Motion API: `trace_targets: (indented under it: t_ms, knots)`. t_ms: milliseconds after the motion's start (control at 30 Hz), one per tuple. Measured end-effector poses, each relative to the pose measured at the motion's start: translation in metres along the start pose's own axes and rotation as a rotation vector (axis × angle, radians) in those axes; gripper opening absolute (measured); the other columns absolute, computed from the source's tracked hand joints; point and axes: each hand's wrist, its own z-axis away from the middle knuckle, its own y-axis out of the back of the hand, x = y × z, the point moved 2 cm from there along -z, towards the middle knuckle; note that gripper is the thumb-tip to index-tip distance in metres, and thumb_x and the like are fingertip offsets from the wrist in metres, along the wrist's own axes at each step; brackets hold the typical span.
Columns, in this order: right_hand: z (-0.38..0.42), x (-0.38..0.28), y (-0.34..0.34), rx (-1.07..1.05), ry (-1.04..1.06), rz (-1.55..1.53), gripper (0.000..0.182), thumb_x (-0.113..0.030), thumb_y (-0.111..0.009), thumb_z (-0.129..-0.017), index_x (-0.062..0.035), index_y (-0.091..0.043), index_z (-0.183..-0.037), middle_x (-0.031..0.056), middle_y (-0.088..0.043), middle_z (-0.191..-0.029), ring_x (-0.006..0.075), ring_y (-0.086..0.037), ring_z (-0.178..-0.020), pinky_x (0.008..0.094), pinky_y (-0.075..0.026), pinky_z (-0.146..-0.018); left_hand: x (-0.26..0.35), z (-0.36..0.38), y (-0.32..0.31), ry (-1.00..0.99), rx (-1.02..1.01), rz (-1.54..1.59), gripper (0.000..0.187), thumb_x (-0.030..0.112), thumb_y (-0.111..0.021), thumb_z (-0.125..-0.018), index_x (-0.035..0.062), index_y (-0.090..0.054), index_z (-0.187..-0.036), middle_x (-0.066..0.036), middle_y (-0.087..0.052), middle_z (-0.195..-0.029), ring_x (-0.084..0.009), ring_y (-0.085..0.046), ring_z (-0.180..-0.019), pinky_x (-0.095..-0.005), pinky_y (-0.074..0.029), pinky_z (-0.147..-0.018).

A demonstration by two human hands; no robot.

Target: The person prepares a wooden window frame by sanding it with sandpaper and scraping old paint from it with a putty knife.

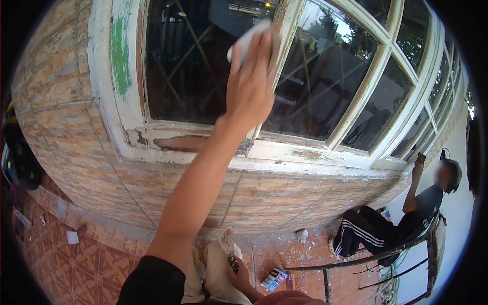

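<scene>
My left hand (pixel 252 84), its arm stretched up from a black sleeve, presses a pale flat pad (pixel 249 40) against the upright wooden bar (pixel 285 40) between two window panes. The pad is blurred and partly under my fingers, so its exact kind is hard to make out. White paint on the window frame (pixel 305 152) is worn, with green and bare wood showing through. Low down by my knee, my right hand (pixel 240 277) is curled near a small dark thing (pixel 233 264) that I cannot identify.
A wall of stone-look tiles (pixel 284 198) runs below the window. At the right another person (pixel 422 208) sits with a hand raised to the frame holding a dark block (pixel 421 157). A metal frame (pixel 328 284), a blue-labelled can (pixel 275 279) and paint flakes are on the tiled floor.
</scene>
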Motion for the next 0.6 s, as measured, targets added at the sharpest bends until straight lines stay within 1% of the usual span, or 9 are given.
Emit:
trace_targets:
  t_ms: [67, 100, 167, 300, 367, 400, 467, 500, 600]
  knots:
    - [-0.002, -0.001, 0.0, -0.012, 0.015, 0.003, 0.052, -0.017, -0.066, -0.088, -0.001, -0.048, -0.134, 0.0152, -0.069, -0.098, 0.0176, -0.065, -0.085, 0.0318, -0.051, -0.077, 0.002, -0.061, 0.004, -0.122, 0.123, 0.068, 0.053, 0.013, -0.044, -0.099, -0.0075, -0.031, -0.145, -0.023, -0.044, -0.145, -0.0337, -0.038, -0.138, -0.0505, -0.019, -0.117]
    - [-0.001, -0.003, 0.0, -0.035, 0.018, 0.008, 0.051, -0.016, -0.066, -0.088, -0.0006, -0.048, -0.134, 0.0153, -0.069, -0.098, 0.0172, -0.065, -0.085, 0.0313, -0.051, -0.077, 0.003, -0.065, 0.003, -0.124, 0.125, 0.055, 0.053, 0.013, -0.044, -0.099, -0.0075, -0.031, -0.145, -0.023, -0.044, -0.145, -0.0337, -0.038, -0.138, -0.0505, -0.019, -0.117]
    - [-0.004, -0.004, -0.001, -0.037, 0.034, -0.017, 0.051, -0.016, -0.066, -0.088, 0.0001, -0.047, -0.134, 0.0153, -0.069, -0.099, 0.0171, -0.065, -0.085, 0.0309, -0.051, -0.077, 0.0, -0.072, 0.002, -0.039, 0.091, 0.119, 0.051, 0.014, -0.043, -0.099, -0.0077, -0.032, -0.145, -0.022, -0.045, -0.145, -0.0332, -0.04, -0.137, -0.0499, -0.02, -0.116]
    - [-0.003, 0.009, -0.003, -0.02, 0.015, -0.015, 0.052, -0.015, -0.066, -0.088, 0.0017, -0.047, -0.133, 0.0155, -0.069, -0.099, 0.0172, -0.066, -0.086, 0.0303, -0.051, -0.077, -0.001, 0.009, 0.009, -0.011, 0.063, 0.107, 0.049, 0.013, -0.042, -0.1, -0.0082, -0.035, -0.143, -0.024, -0.047, -0.141, -0.0346, -0.043, -0.134, -0.0499, -0.023, -0.114]
    - [0.0, 0.006, 0.0, -0.019, 0.01, -0.005, 0.052, -0.015, -0.066, -0.088, 0.0012, -0.047, -0.133, 0.0154, -0.069, -0.099, 0.0173, -0.066, -0.085, 0.0303, -0.051, -0.077, -0.002, 0.032, 0.012, 0.026, -0.038, 0.082, 0.047, 0.013, -0.041, -0.1, -0.0085, -0.037, -0.141, -0.025, -0.048, -0.141, -0.0351, -0.046, -0.131, -0.0495, -0.025, -0.113]
    - [-0.001, 0.003, -0.001, -0.021, 0.026, 0.002, 0.051, -0.015, -0.066, -0.088, 0.0007, -0.047, -0.133, 0.0153, -0.069, -0.099, 0.0173, -0.066, -0.085, 0.0303, -0.051, -0.077, -0.001, 0.021, 0.01, 0.025, -0.044, 0.084, 0.047, 0.013, -0.041, -0.1, -0.0085, -0.037, -0.141, -0.025, -0.048, -0.141, -0.0351, -0.046, -0.131, -0.0495, -0.025, -0.113]
    - [0.001, 0.003, -0.003, -0.017, 0.042, -0.006, 0.051, -0.015, -0.066, -0.088, 0.0002, -0.047, -0.134, 0.0152, -0.069, -0.098, 0.0174, -0.066, -0.084, 0.0303, -0.051, -0.076, -0.003, -0.027, 0.004, -0.094, 0.107, 0.047, 0.046, 0.014, -0.041, -0.1, -0.0087, -0.037, -0.14, -0.025, -0.049, -0.139, -0.036, -0.049, -0.128, -0.0488, -0.024, -0.114]
    - [-0.002, 0.003, -0.002, -0.011, 0.065, -0.01, 0.051, -0.015, -0.065, -0.088, -0.0003, -0.047, -0.134, 0.0151, -0.069, -0.098, 0.0174, -0.066, -0.083, 0.0303, -0.051, -0.075, -0.003, -0.054, 0.006, -0.107, 0.119, 0.09, 0.045, 0.014, -0.041, -0.101, -0.0087, -0.038, -0.139, -0.025, -0.048, -0.14, -0.0366, -0.049, -0.126, -0.0487, -0.023, -0.114]
    - [-0.004, 0.005, -0.002, 0.001, 0.065, -0.01, 0.051, -0.015, -0.065, -0.088, -0.0015, -0.048, -0.134, 0.0151, -0.069, -0.097, 0.0177, -0.066, -0.083, 0.0309, -0.051, -0.075, 0.002, -0.074, 0.001, -0.075, 0.142, 0.126, 0.044, 0.014, -0.041, -0.1, -0.0086, -0.039, -0.138, -0.025, -0.047, -0.141, -0.0367, -0.049, -0.126, -0.0485, -0.023, -0.114]
